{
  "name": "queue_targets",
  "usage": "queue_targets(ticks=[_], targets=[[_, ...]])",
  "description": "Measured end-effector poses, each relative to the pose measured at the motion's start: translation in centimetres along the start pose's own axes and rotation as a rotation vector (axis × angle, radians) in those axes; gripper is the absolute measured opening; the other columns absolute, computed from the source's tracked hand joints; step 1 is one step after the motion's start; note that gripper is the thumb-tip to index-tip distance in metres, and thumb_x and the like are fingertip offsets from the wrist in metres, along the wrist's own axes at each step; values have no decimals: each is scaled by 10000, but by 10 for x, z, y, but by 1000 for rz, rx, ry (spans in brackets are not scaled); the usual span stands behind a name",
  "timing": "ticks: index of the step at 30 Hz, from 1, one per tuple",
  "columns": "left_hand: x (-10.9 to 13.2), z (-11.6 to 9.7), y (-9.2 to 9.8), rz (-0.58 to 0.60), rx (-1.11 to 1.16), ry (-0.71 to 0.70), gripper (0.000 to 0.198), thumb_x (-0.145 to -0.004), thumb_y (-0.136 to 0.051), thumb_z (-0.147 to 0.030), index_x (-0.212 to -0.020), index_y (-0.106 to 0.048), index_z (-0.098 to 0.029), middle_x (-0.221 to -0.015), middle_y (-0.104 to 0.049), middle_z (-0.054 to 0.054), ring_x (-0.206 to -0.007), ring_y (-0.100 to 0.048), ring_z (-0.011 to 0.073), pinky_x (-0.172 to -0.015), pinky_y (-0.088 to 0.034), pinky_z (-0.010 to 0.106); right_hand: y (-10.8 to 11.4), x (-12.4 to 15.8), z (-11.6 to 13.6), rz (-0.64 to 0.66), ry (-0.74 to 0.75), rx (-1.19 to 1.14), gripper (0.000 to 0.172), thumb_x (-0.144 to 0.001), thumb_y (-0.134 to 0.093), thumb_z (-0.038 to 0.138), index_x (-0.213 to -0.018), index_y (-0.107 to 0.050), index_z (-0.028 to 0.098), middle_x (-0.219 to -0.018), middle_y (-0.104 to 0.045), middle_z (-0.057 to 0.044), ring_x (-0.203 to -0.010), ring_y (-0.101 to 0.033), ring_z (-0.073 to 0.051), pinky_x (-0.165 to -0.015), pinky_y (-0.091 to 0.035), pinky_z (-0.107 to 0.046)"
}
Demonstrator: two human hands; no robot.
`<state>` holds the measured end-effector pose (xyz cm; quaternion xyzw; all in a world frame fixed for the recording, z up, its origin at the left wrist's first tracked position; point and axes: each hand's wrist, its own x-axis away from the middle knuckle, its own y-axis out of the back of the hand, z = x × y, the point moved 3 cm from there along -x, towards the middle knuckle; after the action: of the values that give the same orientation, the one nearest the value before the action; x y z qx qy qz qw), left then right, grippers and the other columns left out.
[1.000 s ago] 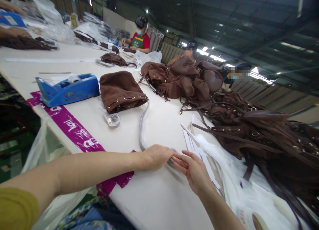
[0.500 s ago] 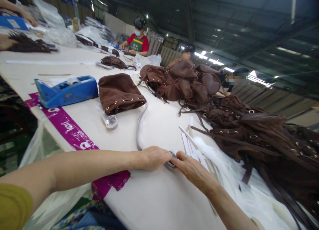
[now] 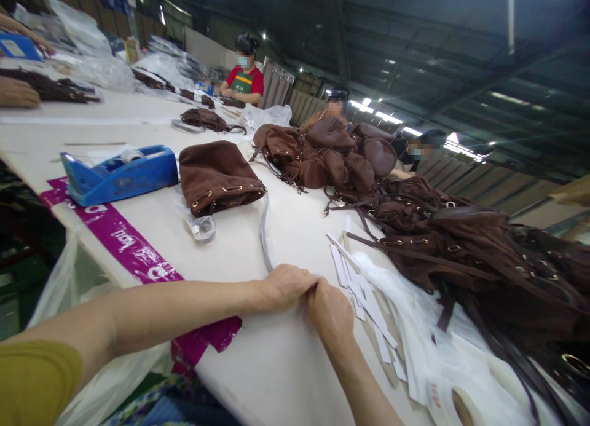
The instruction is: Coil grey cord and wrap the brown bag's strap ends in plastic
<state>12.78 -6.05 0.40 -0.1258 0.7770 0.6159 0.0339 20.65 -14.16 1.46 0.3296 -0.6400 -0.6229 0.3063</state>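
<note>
A brown drawstring bag [image 3: 221, 175] lies on its side on the white table. From its right corner a strap wrapped in greyish plastic [image 3: 266, 235] runs down to my hands. My left hand [image 3: 288, 287] is closed round the lower part of this strap. My right hand [image 3: 329, 312] is closed against the left one, knuckles touching, where the strap ends out of sight; the coiled part is hidden by the fingers. Below the bag sits a small plastic-wrapped coil [image 3: 203, 228].
A blue tape dispenser [image 3: 122, 174] stands left of the bag, near purple tape [image 3: 124, 241] along the edge. Brown bags [image 3: 442, 241] are heaped on the right, beside white paper strips [image 3: 364, 291], white sheeting [image 3: 415, 327] and a tape roll [image 3: 461, 407]. A masked co-worker [image 3: 244, 75] sits across.
My right hand has turned and closed in against my left hand, covering the coiled strap that showed between them. The view has shifted slightly; the bag and dispenser stay put.
</note>
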Motion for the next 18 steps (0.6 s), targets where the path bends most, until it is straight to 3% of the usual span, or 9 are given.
queue_targets(ticks=[4, 8, 14, 18], targets=[[-2, 10, 3, 37, 2, -47, 308, -778, -537, -97, -1056, -571, -226, -946, -659, 13, -844, -635, 200, -649, -452, 256, 6, -9, -4, 18, 29, -28, 185, -894, -474, 275, -878, -631, 181, -788, -711, -121, -744, -689, -267, -588, -406, -307], [-1, 15, 3, 2, -27, -35, 374, -794, -504, -93, -1141, -533, -228, -981, -661, 21, -854, -635, 199, -619, -435, 260, 3, -6, -7, 32, 40, -41, 247, -913, -452, 353, -910, -629, 182, -779, -708, -124, -735, -683, -266, -592, -400, -307], [-10, 10, -5, 21, -39, -138, 288, -796, -510, -117, -1071, -535, -200, -963, -665, 29, -848, -627, 197, -594, -410, 267, -2, -12, -9, 56, 44, -89, 256, -907, -384, 234, -893, -623, 142, -769, -686, -142, -709, -659, -256, -560, -368, -296], [-17, 15, -4, 71, -53, -184, 272, -839, -496, -133, -1097, -527, -214, -943, -664, 21, -811, -624, 190, -583, -393, 258, 5, -17, -31, 150, 231, -199, 202, -876, -490, 267, -1018, -618, 201, -709, -658, -8, -679, -625, -180, -574, -383, -241]])
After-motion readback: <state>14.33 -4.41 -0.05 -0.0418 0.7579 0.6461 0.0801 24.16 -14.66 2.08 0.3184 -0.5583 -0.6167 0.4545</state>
